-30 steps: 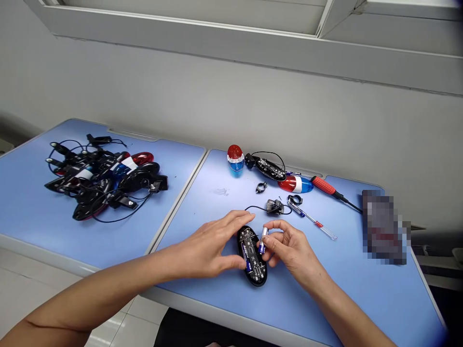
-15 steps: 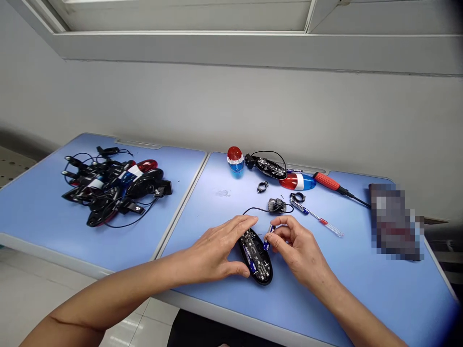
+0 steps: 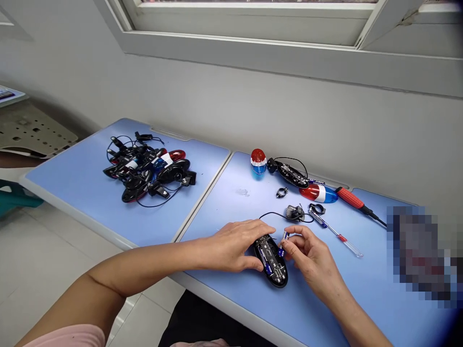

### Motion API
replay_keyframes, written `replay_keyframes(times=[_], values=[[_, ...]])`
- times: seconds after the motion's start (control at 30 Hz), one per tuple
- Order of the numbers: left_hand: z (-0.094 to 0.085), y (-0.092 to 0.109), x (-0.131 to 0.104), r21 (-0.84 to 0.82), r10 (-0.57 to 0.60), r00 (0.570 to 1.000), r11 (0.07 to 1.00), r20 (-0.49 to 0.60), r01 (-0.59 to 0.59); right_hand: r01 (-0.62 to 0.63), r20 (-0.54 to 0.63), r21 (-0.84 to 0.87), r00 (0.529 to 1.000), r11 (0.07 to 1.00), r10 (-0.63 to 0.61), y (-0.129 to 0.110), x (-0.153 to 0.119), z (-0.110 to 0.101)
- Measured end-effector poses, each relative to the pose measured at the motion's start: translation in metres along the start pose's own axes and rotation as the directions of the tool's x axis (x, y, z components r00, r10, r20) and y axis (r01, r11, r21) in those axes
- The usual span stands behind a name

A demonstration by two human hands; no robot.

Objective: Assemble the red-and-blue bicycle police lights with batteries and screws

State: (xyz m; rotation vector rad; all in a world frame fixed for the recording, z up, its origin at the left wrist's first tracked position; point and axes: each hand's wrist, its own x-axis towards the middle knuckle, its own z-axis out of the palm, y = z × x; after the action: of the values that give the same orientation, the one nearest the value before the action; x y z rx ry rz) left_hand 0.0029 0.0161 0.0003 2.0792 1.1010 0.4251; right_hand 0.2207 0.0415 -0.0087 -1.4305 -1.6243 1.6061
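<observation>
An open black oval casing [image 3: 272,262] with a circuit board and a blue battery in it lies on the blue table near its front edge. My left hand [image 3: 237,246] is at the casing's left side, thumb and fingers spread apart around its edge. Between the thumb and fingers of my right hand [image 3: 307,253] is a blue and silver battery [image 3: 283,245], tilted at the casing's right edge. Just behind is a small grey part with a black cable [image 3: 295,213].
A pile of black sirens [image 3: 150,168] covers part of the left table. At the back stand a red and blue lamp [image 3: 258,164], another open casing [image 3: 292,176] and a red and blue cover [image 3: 318,193]. A red-handled tool [image 3: 350,197] and a screwdriver [image 3: 342,238] lie to the right.
The camera view has shifted, so the tables appear further right and more of the left side shows. My right hand still holds the battery beside the casing.
</observation>
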Motion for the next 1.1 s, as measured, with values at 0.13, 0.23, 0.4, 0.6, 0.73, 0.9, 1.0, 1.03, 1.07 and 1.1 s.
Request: replay_keyframes(times=[0.13, 0.23, 0.4, 0.6, 0.73, 0.9, 1.0, 1.03, 1.07, 1.1], values=[[0.001, -0.001, 0.0, -0.02, 0.006, 1.0, 1.0, -0.009, -0.006, 0.014, 0.018, -0.013, 1.0, 1.0, -0.014, -0.003, -0.001, 0.0], [0.0, -0.002, 0.0, -0.055, 0.012, 1.0, 0.998, -0.012, -0.013, 0.03, 0.024, -0.06, 0.999, 0.998, -0.028, -0.003, -0.003, -0.001], [-0.001, -0.004, 0.002, -0.095, 0.006, 0.999, 0.995, -0.041, -0.01, 0.041, 0.04, -0.102, 0.999, 0.994, -0.037, -0.002, -0.004, -0.001], [-0.001, -0.005, 0.002, -0.129, 0.016, 0.998, 0.991, -0.062, -0.024, 0.028, 0.044, -0.084, 0.999, 0.996, -0.025, -0.004, -0.003, -0.001], [-0.002, -0.003, 0.0, -0.123, 0.028, 0.998, 0.992, -0.063, -0.036, 0.042, 0.058, -0.092, 0.998, 0.995, -0.037, -0.004, -0.003, -0.002], [-0.003, -0.004, 0.0, -0.176, 0.048, 0.998, 0.983, -0.049, -0.056, 0.069, 0.07, -0.098, 0.996, 0.993, -0.062, -0.002, -0.004, -0.003], [-0.003, -0.007, 0.001, -0.217, 0.055, 0.998, 0.974, -0.043, -0.063, 0.107, 0.062, -0.15, 0.993, 0.983, -0.099, -0.003, -0.007, -0.005], [-0.003, -0.008, 0.002, -0.225, 0.055, 0.998, 0.972, -0.039, -0.062, 0.116, 0.061, -0.179, 0.992, 0.977, -0.107, -0.004, -0.008, -0.007], [-0.003, -0.009, 0.002, -0.228, 0.049, 0.998, 0.972, -0.033, -0.055, 0.122, 0.06, -0.208, 0.992, 0.97, -0.111, -0.005, -0.009, -0.009], [-0.003, -0.009, 0.002, -0.226, 0.036, 0.999, 0.973, -0.025, -0.041, 0.124, 0.06, -0.232, 0.992, 0.965, -0.113, -0.007, -0.011, -0.01]])
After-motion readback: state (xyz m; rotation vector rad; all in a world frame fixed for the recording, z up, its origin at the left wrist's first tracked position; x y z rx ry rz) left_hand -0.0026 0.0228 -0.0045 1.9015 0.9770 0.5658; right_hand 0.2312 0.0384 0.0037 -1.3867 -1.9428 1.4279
